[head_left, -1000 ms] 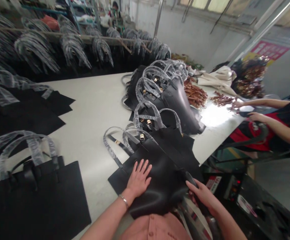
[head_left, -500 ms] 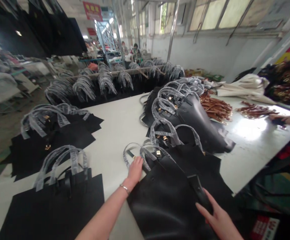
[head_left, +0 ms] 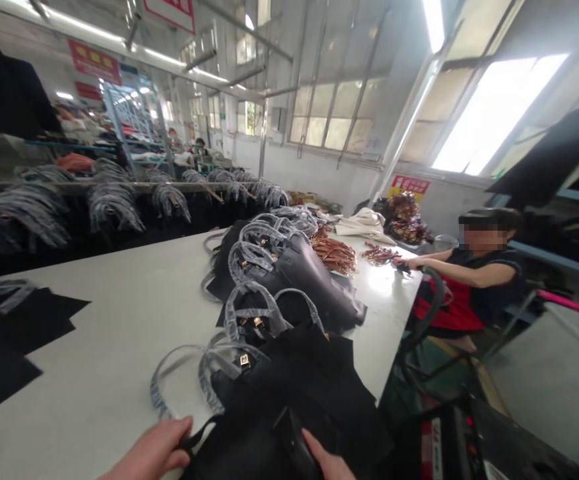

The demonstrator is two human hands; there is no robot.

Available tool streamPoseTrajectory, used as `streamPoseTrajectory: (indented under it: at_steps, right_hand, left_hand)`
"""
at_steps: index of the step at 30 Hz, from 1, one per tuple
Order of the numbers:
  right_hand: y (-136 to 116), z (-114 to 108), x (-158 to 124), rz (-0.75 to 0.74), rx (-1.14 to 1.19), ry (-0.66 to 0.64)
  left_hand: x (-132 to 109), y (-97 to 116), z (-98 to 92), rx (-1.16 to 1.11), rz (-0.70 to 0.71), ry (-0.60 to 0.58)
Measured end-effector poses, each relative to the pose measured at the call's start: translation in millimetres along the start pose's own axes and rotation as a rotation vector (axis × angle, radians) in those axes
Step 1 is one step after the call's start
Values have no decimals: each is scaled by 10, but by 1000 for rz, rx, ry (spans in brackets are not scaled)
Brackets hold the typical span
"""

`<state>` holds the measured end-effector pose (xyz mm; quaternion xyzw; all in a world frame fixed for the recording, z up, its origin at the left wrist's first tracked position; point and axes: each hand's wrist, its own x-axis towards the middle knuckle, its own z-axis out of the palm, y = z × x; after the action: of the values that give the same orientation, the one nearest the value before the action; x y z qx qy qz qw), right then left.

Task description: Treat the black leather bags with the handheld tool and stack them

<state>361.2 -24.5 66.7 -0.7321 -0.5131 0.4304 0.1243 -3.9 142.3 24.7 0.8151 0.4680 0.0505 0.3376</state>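
Observation:
At the bottom edge, my left hand is closed on a thin black strap at the edge of a black handbag. My right hand, partly cut off by the frame, grips a long black piece with a flat end over the same bag; I cannot make out its kind. Plastic-wrapped handles and a gold buckle show at the bag's top. Just behind it lies another black handbag, its handles wrapped too.
More black bags are heaped on the white table, beside brown straps. Other bags lie at left; a rack of wrapped handles stands behind. A co-worker sits at the right edge.
The view has swung right and up, bringing the co-worker into sight. Both hands now appear lower in the frame, my right hand still gripping the black piece.

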Motion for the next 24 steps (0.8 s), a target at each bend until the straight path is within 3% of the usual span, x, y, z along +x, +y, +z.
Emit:
streamPoseTrajectory:
  at_steps: [4,7,11,15,19,22,24]
  right_hand:
    - [-309,-34,-202,-204,88,-20]
    - [-519,-8,-267,-246,113,-97]
    - [-701,88,-200,-189,132,-302]
    - [-814,146,-178,-169,201,-457]
    - [-925,192,-116,-176,268,-531]
    - [-998,231,-31,-170,314,-481]
    - [-1020,230,2,-157,331,-419]
  left_hand:
    - [-370,440,510,-555,-277,-9]
    - [-548,799,847,-1005,-347,174]
    - [-586,1047,1073,-1410,-427,336]
    - [-621,1115,1131,-1504,-369,415]
    - [-650,1116,1134,-1443,-326,385]
    - [-660,1137,1127,-1433,-345,351]
    - [-662,1157,1116,-1504,-366,392]
